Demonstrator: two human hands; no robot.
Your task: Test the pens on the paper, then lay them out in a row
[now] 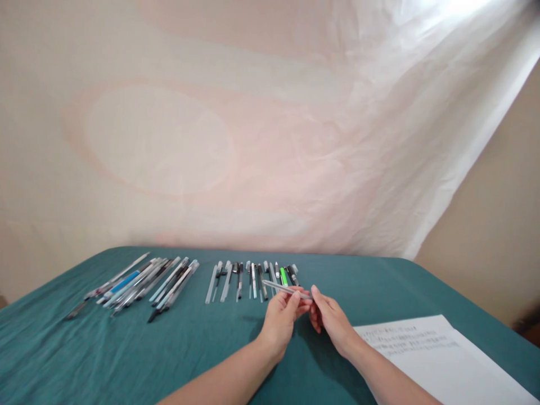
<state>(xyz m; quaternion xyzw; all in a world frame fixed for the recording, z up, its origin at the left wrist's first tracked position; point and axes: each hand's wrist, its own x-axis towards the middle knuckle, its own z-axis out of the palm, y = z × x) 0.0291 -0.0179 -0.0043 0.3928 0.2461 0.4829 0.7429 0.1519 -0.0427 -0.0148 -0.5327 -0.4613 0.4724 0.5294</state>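
Observation:
A slim, clear-barrelled pen (pixel 277 287) is held above the table, slanting down towards the right. My left hand (pixel 282 318) is closed around its middle, thumb on top. At the pen's right end, my right hand (pixel 332 322) pinches with thumb and fingers; the tip there is hidden by them. Just beyond my hands lies a row of pen parts, with clear barrels (pixel 226 282), caps, refills and a bright green piece (pixel 283 276) set side by side.
A loose pile of pens (pixel 143 281), one with a blue barrel (pixel 122 284), lies on the left of the green tablecloth (pixel 177 360). Sheets of paper (pixel 439 360) with handwriting rest at the right. A pale cloth (pixel 270 140) hangs behind the table.

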